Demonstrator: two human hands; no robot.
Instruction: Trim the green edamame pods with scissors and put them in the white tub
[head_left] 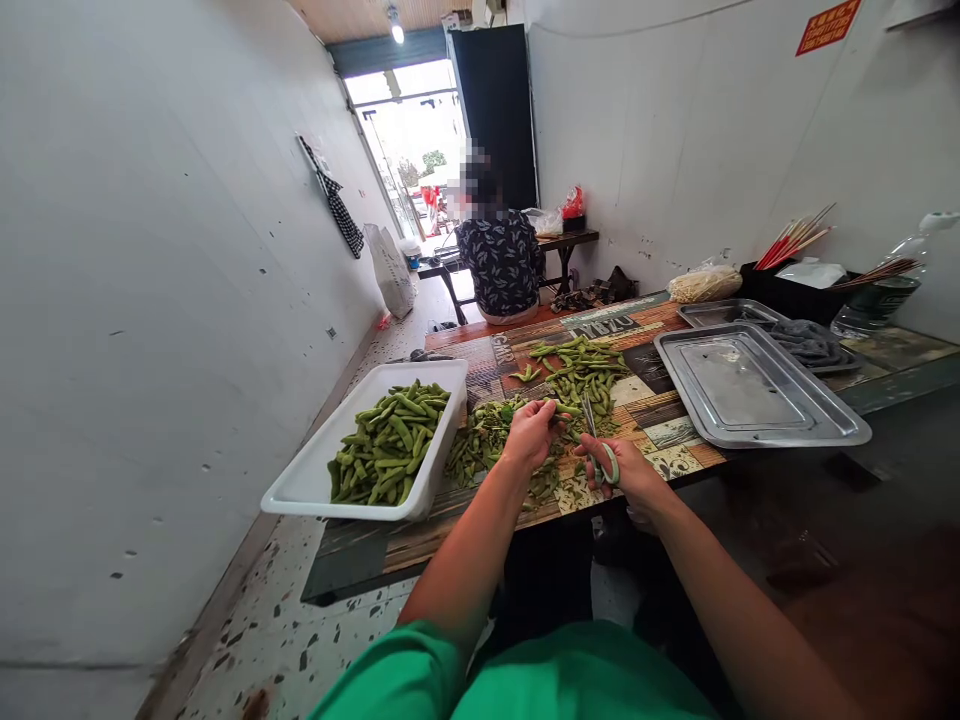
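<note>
My left hand is closed in a pinch on a green edamame pod, which points to the right. A pair of scissors with pale green handles is in my right hand, its blades pointing up and away beside the pod. Whether the blades touch the pod, I cannot tell. Beyond my hands lies a pile of edamame pods on the patterned table. Trimmed bits and loose pods are scattered under and left of my left hand. A white plastic tub at the left holds many pods.
Metal trays lie at the table's right, one bearing a grey cloth. Behind them stand a black box of skewers and a plastic bottle. A person sits beyond the table, facing away. The patterned table's near edge is before me.
</note>
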